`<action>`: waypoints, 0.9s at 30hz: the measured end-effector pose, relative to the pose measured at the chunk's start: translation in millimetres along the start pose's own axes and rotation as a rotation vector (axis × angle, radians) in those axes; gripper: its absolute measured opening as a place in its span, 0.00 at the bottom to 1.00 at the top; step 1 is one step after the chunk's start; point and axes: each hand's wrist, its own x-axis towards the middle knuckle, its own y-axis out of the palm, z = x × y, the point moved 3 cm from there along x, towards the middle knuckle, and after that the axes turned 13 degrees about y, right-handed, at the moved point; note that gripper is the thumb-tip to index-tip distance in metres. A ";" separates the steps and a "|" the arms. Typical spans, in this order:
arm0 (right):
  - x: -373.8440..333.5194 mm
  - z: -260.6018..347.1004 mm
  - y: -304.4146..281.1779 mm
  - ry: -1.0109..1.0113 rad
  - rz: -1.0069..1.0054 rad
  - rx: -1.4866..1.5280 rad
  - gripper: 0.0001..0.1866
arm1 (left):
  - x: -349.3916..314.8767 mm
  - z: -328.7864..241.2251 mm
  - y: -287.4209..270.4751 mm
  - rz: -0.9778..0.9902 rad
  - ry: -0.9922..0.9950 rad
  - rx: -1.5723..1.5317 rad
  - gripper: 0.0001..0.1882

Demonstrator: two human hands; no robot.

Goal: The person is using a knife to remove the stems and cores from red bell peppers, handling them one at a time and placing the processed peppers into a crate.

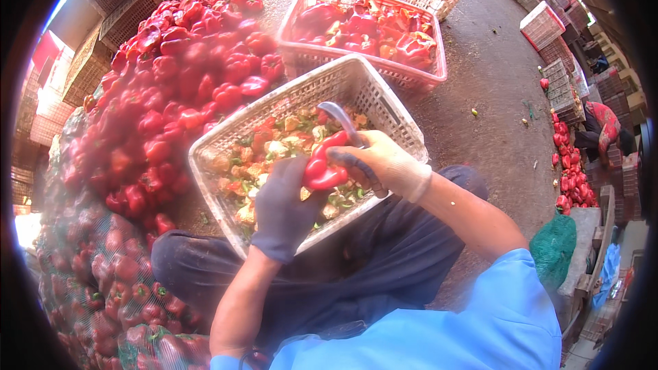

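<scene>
Red bell pepper (323,166) sits between both hands, touching each, over the cores crate (392,111). Long axis slants away and rightward. Left hand (282,199) has its near-left end, fingers closed; right hand (375,163) grips curved knife (337,116), fingers against pepper's right side.

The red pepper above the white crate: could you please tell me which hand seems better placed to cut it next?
Probably the right hand: it holds the curved knife close beside the red pepper, while the left hand holds the pepper's other side, with no blade visible.
</scene>
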 end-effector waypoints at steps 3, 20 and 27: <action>-0.4 1.7 -13.2 -0.342 -0.197 -0.135 0.20 | 10.6 -5.6 8.7 0.000 0.031 -0.094 0.29; 8.0 107.8 -260.6 -0.788 -1.246 -0.064 0.13 | -22.5 37.9 13.1 -0.047 -0.670 -0.683 0.24; 102.1 101.8 -298.2 -0.460 -1.112 -0.530 0.19 | -2.9 6.3 -32.7 0.275 -0.662 -0.585 0.25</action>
